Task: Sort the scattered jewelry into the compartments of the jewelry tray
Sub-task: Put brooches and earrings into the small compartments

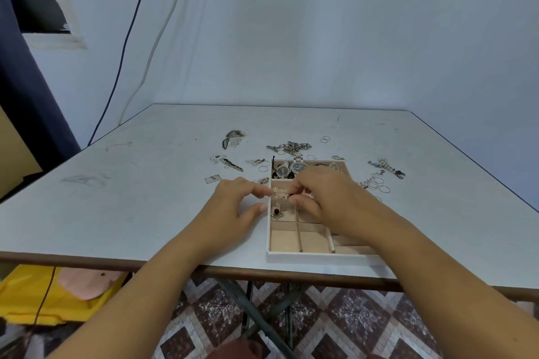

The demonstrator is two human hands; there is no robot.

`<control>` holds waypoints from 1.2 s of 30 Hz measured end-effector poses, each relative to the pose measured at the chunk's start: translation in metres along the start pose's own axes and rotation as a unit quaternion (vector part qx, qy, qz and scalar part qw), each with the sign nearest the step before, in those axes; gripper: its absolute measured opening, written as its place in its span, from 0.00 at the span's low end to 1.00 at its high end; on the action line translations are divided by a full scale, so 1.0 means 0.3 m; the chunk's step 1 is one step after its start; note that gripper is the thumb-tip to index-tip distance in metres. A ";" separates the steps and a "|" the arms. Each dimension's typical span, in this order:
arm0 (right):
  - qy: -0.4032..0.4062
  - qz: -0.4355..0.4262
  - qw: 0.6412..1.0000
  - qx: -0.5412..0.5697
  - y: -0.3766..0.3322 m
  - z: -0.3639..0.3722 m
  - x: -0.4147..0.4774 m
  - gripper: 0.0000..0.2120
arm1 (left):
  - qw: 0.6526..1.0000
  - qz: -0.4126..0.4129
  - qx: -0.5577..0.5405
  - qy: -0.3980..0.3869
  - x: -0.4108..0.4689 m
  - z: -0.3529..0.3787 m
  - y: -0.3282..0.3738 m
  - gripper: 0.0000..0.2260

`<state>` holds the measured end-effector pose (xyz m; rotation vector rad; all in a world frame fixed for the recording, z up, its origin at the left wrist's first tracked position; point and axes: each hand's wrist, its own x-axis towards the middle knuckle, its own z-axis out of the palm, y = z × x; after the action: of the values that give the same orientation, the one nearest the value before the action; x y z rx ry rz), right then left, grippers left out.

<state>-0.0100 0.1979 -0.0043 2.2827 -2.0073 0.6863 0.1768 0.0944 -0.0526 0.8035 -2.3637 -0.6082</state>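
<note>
both my hands pinch one small pearl and gold piece: left hand takes it at forefinger tip with the thumb lower and apart, right hand has curled fingers closed narrow on its other end. the piece sits over the tray's left column, second compartment from the far end; cannot tell if it touches the lining.

white table, scuffed, carries everything. jewelry tray lies near the front edge, beige inside, thin dividers. my right hand and forearm cover its middle and right compartments, contents there hidden. near row compartments show only lining.

two watches lie side by side in the far compartment. chunky chain is on the table just behind the tray. beaded strand and thin hoops are right of the tray. feather-shaped piece is far left, dark leaf piece nearer, flat tag beside my left hand. brooch with a dark stone lies in the left compartment just below the pinched piece. two small rings are behind the chain, to its right.

below the table: yellow bag, patterned floor.
</note>
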 end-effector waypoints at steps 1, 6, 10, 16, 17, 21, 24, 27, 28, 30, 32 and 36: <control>-0.006 -0.004 1.000 -0.008 -0.003 0.006 -0.007 0.05 | 1.000 0.004 0.000 0.001 -0.005 0.002 -0.003 0.11; -0.029 0.015 0.999 -0.035 -0.020 0.013 -0.005 0.07 | 1.000 -0.003 0.014 -0.004 -0.008 -0.010 -0.015 0.12; -0.032 0.020 0.998 -0.046 -0.025 0.009 0.017 0.09 | 1.000 -0.003 0.017 -0.006 -0.010 -0.014 -0.017 0.11; -0.035 0.020 0.998 -0.044 -0.004 0.006 0.021 0.10 | 0.999 -0.021 0.035 -0.001 -0.001 -0.037 -0.037 0.12; -0.030 0.024 0.998 -0.040 0.004 0.004 0.021 0.10 | 0.999 -0.031 0.041 0.000 0.006 -0.045 -0.043 0.13; -0.019 0.024 0.999 -0.029 0.048 -0.006 0.035 0.10 | 0.995 -0.071 0.065 0.002 0.056 -0.062 -0.065 0.15; -0.027 0.031 0.999 -0.021 0.076 -0.016 0.064 0.08 | 0.993 -0.092 0.077 -0.005 0.116 -0.054 -0.072 0.15; -0.041 0.028 0.998 -0.035 0.095 -0.030 0.107 0.07 | 0.989 -0.098 0.107 -0.032 0.179 -0.034 -0.064 0.15; -0.043 0.025 0.998 -0.037 0.102 -0.034 0.122 0.07 | 0.987 -0.096 0.121 -0.042 0.199 -0.028 -0.060 0.14; -0.048 0.022 0.998 -0.041 0.115 -0.038 0.150 0.07 | 0.984 -0.083 0.150 -0.053 0.232 -0.020 -0.053 0.12; -0.048 0.018 0.998 -0.045 0.130 -0.038 0.175 0.07 | 0.983 -0.065 0.168 -0.048 0.257 -0.019 -0.057 0.08; -0.053 0.014 0.998 -0.033 0.156 -0.031 0.217 0.06 | 0.978 -0.028 0.205 -0.015 0.266 -0.011 -0.099 0.09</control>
<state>-0.0525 0.1317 0.0137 2.3038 -2.0776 0.5037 0.1380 0.0198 -0.0382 1.0456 -2.5396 -0.1498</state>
